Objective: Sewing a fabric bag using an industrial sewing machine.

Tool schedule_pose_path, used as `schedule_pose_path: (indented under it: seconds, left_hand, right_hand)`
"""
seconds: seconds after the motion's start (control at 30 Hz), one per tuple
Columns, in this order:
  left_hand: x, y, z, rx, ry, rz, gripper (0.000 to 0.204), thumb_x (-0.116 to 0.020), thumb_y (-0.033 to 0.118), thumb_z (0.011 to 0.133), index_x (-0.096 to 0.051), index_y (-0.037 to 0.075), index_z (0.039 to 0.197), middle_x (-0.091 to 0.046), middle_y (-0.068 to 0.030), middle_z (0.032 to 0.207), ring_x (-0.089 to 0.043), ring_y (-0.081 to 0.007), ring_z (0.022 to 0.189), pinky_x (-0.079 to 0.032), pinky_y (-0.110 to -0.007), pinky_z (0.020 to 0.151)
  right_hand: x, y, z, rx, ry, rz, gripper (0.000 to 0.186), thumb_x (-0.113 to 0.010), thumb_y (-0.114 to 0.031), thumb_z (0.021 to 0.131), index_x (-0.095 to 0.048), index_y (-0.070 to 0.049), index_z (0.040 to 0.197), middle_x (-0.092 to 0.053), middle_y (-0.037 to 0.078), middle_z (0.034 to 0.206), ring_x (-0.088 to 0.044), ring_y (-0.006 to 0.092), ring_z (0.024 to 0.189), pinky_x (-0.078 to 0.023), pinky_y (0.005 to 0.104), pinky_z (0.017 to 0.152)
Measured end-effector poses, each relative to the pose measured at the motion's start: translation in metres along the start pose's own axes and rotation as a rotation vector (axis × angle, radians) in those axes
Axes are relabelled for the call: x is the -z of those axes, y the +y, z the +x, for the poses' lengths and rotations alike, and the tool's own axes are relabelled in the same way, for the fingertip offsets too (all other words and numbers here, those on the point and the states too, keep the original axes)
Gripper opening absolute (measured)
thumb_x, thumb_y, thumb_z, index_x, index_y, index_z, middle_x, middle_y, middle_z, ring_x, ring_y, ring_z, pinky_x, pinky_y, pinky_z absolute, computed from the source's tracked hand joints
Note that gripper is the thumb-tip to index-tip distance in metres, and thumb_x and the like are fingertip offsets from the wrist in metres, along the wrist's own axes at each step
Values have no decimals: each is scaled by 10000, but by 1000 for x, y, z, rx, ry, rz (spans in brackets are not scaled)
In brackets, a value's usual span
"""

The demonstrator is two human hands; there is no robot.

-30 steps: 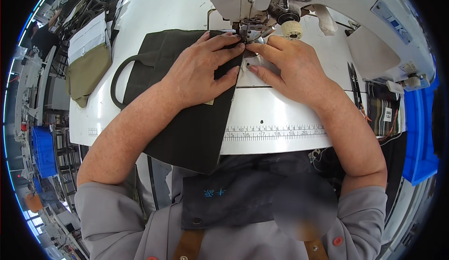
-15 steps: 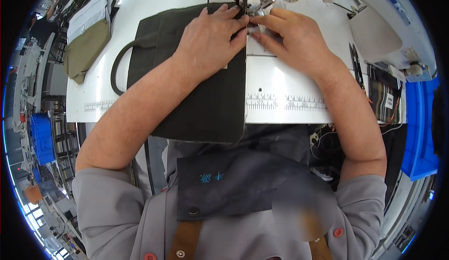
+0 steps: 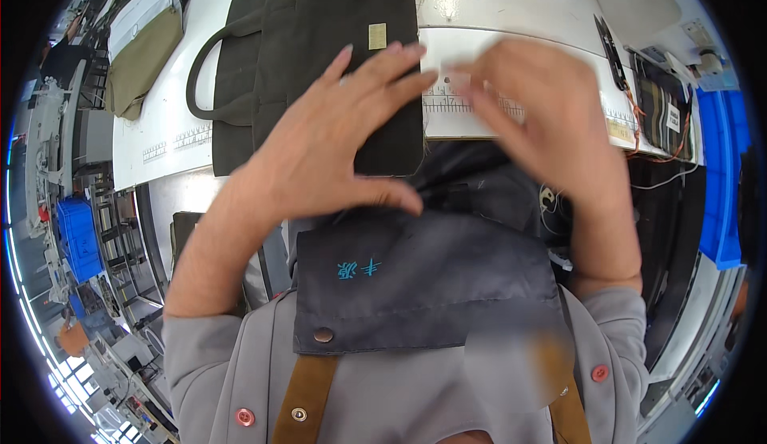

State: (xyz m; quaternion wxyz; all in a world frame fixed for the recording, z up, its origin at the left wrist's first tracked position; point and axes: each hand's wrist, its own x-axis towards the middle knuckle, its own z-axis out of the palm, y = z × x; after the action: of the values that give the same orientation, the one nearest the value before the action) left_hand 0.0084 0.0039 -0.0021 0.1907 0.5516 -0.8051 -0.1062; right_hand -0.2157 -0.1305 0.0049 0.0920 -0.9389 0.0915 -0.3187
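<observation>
A dark green fabric bag piece [image 3: 319,16] lies flat on the white sewing table, its handle loop [image 3: 200,80] at the left. Near its right edge shows a small yellowish label [image 3: 377,36]. My left hand [image 3: 319,144] spreads its fingers over the lower part of the piece; whether it touches the fabric I cannot tell. To the right of the fabric edge, my right hand [image 3: 539,104] is above the table's printed ruler [image 3: 447,102]. Motion smears its fingers, hiding what they may hold.
Black scissors [image 3: 611,52] rest at the right, near a striped fabric bundle [image 3: 659,108] with orange cords. An olive and white cloth pile [image 3: 145,64] is at the left. Blue bins [image 3: 723,176] stand beyond the right side. My dark apron [image 3: 423,284] meets the table's front edge.
Both hands have come back from the needle area toward me, and the left hand's fingers have spread. The view has tilted down, so the sewing machine head is out of sight.
</observation>
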Motion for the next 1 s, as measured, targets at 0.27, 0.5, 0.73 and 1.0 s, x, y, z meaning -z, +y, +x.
schedule_pose_path:
  seconds: [0.27, 0.5, 0.73, 1.0]
  left_hand:
    - [-16, 7, -33, 1, 154, -114, 575, -913, 203, 704, -729, 75, 1233, -694, -102, 1364, -614, -312, 1345, -424, -510, 1175]
    - [-26, 11, -42, -32, 277, -34, 301, -844, 127, 820, -783, 64, 1109, -747, -108, 1257, -677, -301, 1262, -468, -477, 1142]
    - [-32, 13, -40, 37, 346, -81, 149, -777, 141, 912, -780, 63, 1038, -762, -69, 1208, -704, -252, 1212, -502, -467, 1096]
    - [-33, 17, -41, -53, 364, 57, 177, -777, 59, 871, -771, 51, 1048, -776, -99, 1170, -723, -285, 1181, -513, -463, 1091]
  right_hand:
    - [-51, -60, -65, -533, -64, 527, 205, -784, -156, 905, -737, 5, 1022, -664, 68, 713, -657, 172, 598, -504, 317, 556]
    - [-64, -67, -61, -865, -148, 1159, 198, -737, -188, 997, -737, 9, 1020, -689, 4, 738, -606, 34, 650, -451, 210, 566]
    - [-64, -64, -62, -622, -40, 885, 170, -761, -114, 944, -719, 1, 1063, -706, 41, 770, -622, 78, 630, -483, 236, 597]
    - [-48, -58, -54, -252, 50, 280, 221, -806, -112, 829, -700, -65, 1017, -673, 77, 837, -693, 248, 704, -539, 344, 607]
